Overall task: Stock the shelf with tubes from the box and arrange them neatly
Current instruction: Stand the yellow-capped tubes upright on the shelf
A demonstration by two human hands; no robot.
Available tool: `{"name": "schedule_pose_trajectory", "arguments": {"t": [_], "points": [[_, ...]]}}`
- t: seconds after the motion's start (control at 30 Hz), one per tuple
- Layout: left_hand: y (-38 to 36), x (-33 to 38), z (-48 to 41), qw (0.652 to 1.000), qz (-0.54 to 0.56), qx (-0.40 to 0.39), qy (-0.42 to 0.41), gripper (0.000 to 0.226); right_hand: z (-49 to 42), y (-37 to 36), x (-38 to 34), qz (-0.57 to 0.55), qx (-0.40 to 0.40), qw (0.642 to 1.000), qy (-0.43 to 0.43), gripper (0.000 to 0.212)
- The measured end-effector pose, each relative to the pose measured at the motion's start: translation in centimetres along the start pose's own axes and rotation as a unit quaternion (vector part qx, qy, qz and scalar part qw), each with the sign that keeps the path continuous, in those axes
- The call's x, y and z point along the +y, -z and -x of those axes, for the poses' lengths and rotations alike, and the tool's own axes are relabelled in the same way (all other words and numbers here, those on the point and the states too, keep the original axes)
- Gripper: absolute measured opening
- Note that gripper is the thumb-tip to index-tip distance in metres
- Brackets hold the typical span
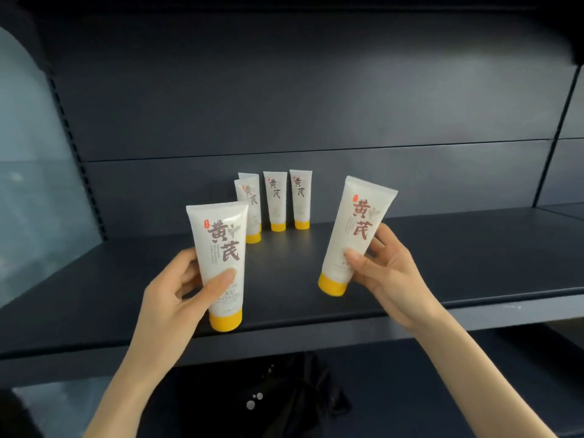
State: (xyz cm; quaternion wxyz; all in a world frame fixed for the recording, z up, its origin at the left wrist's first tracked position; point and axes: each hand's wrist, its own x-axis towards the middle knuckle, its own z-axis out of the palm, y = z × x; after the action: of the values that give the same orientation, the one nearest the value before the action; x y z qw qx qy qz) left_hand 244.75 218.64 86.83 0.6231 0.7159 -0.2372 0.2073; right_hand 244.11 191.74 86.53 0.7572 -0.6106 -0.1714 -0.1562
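Hazard, by my reading: upright tube (221, 263) is held cap-down at the shelf (442, 257) lip, and a careless release on that narrow cap tips it off. Left hand (170, 295): fingers wrapped round it. Right hand (392, 270): fingers pinching leaning tube (354, 235), farther in; let go aslant, it topples. Back: four tubes (275, 200) standing.

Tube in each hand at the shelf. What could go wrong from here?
Right tube, held by the right hand, is tilted; released so, it may topple.
Left tube, in the left hand, is near the shelf front edge; it could drop off.
Back tubes stand close; a nudge may fell several.
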Motion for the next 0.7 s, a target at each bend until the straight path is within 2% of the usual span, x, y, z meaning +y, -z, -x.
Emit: {"name": "schedule_pose_trajectory", "arguments": {"t": [0.23,0.47,0.7], "points": [[2.1,-1.1,-2.7,1.0,0.01,0.018,-0.005,0.032,-9.9,-2.6,2.9,0.099,0.024,0.995,-0.018,0.028],[1.9,-2.2,-5.0,0.999,0.006,0.035,-0.005,0.034,-18.1,-3.4,8.7,0.227,0.062,0.97,-0.062,0.042],[1.9,-3.5,-6.4,0.998,-0.012,0.057,0.002,0.036,-20.9,-4.2,12.0,0.273,0.081,0.957,-0.062,0.038]]}}
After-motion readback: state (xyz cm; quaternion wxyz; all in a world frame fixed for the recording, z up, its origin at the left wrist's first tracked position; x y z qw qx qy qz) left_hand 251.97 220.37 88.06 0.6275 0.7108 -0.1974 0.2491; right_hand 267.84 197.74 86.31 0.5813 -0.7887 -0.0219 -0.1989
